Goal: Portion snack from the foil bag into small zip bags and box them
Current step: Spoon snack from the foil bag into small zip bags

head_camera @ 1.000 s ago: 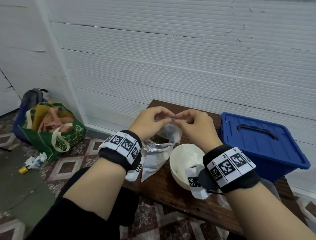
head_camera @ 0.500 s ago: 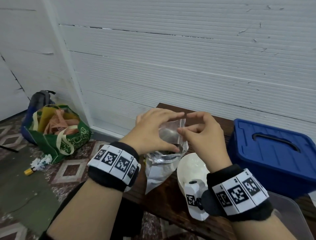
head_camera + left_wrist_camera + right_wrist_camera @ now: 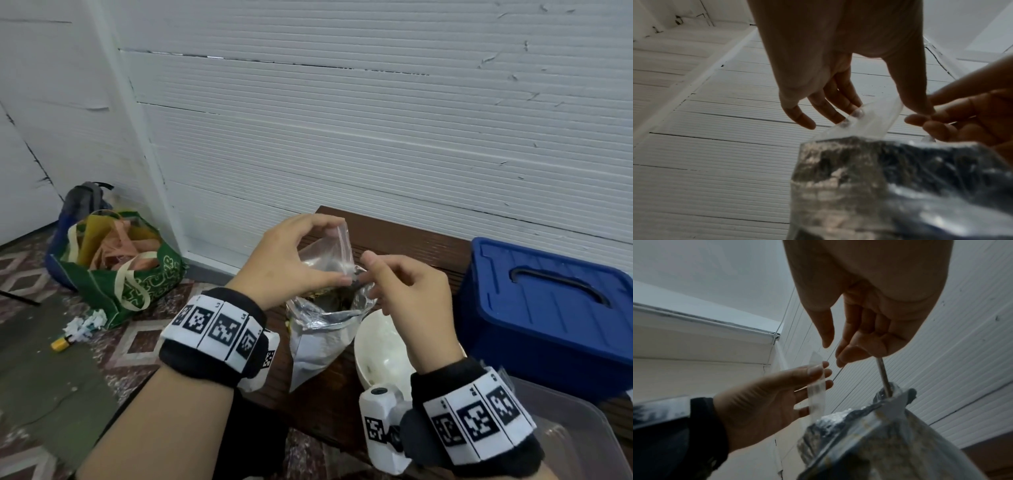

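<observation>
My left hand (image 3: 291, 260) pinches a small clear zip bag (image 3: 325, 253) between thumb and fingers and holds it just above the open foil bag (image 3: 322, 325). The foil bag stands on the wooden bench (image 3: 411, 246). In the left wrist view the zip bag (image 3: 869, 120) hangs between my thumb and fingers. My right hand (image 3: 404, 291) is at the foil bag's mouth. In the right wrist view my right hand (image 3: 869, 340) grips a thin metal handle (image 3: 882, 378) that goes down into the foil bag (image 3: 869, 443). The handle's lower end is hidden.
A white bowl (image 3: 380, 353) sits right of the foil bag. A blue lidded box (image 3: 548, 308) stands at the right end of the bench, and a clear plastic container (image 3: 565, 428) is at the near right. A green tote bag (image 3: 120, 274) and litter lie on the floor at left.
Both hands pinched the zip bag's top earlier. My right hand has let go and dropped to the foil bag's mouth, while my left hand keeps the zip bag, lifted a little.
</observation>
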